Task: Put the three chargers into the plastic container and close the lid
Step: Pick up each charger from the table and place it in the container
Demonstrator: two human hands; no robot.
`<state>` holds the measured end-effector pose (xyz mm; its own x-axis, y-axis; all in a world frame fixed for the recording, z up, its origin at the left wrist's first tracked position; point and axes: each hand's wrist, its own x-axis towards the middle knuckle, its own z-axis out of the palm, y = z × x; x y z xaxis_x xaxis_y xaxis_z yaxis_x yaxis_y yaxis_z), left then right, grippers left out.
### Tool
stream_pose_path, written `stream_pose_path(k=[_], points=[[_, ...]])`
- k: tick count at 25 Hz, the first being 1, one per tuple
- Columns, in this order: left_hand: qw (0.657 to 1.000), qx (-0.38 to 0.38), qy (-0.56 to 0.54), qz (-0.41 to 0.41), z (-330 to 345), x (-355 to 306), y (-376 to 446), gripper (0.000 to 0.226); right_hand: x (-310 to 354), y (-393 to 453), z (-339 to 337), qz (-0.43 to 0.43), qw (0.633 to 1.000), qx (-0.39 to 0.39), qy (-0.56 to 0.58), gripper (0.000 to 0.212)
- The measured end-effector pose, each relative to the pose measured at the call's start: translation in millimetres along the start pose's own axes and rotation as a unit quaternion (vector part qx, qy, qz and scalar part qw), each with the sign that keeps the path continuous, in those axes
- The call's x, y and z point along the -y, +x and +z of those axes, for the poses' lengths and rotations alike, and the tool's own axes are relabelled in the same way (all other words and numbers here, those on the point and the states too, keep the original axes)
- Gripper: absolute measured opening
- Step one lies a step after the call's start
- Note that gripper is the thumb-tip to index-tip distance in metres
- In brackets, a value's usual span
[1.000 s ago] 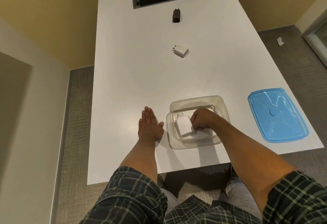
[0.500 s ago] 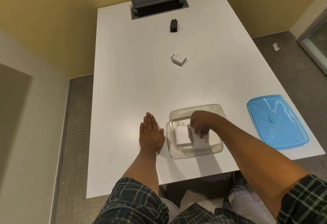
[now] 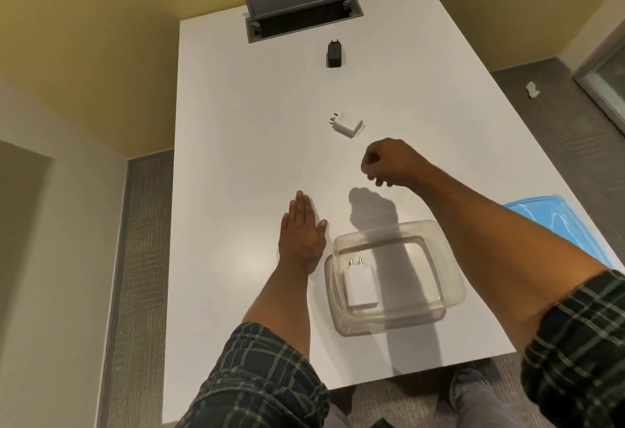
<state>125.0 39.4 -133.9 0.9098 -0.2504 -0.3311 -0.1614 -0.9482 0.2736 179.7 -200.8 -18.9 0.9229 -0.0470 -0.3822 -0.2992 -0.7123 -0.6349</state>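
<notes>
A clear plastic container (image 3: pixel 451 280) stands near the table's front edge with one white charger (image 3: pixel 360 286) lying in its left half, prongs pointing away. A second white charger (image 3: pixel 347 124) lies further out on the table. A black charger (image 3: pixel 334 54) lies beyond it, near the far end. The blue lid (image 3: pixel 561 224) rests at the right edge, partly hidden by my right arm. My right hand (image 3: pixel 389 162) hovers above the table just short of the second white charger, fingers curled loosely, holding nothing. My left hand (image 3: pixel 302 233) lies flat on the table left of the container.
A grey cable hatch (image 3: pixel 301 1) stands with its flap up at the far end of the white table (image 3: pixel 236 157). Carpeted floor runs along both sides, with a scrap of paper (image 3: pixel 533 89) on it at the right.
My right hand let go of the white charger in the container, lifted out and moved forward toward the second white charger. The left hand stayed flat in place.
</notes>
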Motion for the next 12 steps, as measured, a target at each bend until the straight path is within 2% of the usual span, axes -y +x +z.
stream_pose_path(k=[3, 5, 9, 12], points=[[1.000, -0.003, -0.001, -0.021, 10, 1, 14, 0.078, -9, 29, 8, 0.035, 0.990, -0.098, -0.091, 0.011], [0.999, -0.024, -0.002, -0.028, 17, 0, 20, 0.078, -14, 45, 14, 0.055, 0.986, -0.119, -0.103, 0.011], [0.998, -0.065, 0.007, -0.025, 20, 2, 42, 0.070, -13, 80, 19, 0.064, 0.985, -0.136, -0.090, 0.033], [0.993, -0.117, 0.012, -0.030, 20, -2, 52, 0.065, -5, 100, 19, 0.060, 0.983, -0.155, -0.080, 0.038]])
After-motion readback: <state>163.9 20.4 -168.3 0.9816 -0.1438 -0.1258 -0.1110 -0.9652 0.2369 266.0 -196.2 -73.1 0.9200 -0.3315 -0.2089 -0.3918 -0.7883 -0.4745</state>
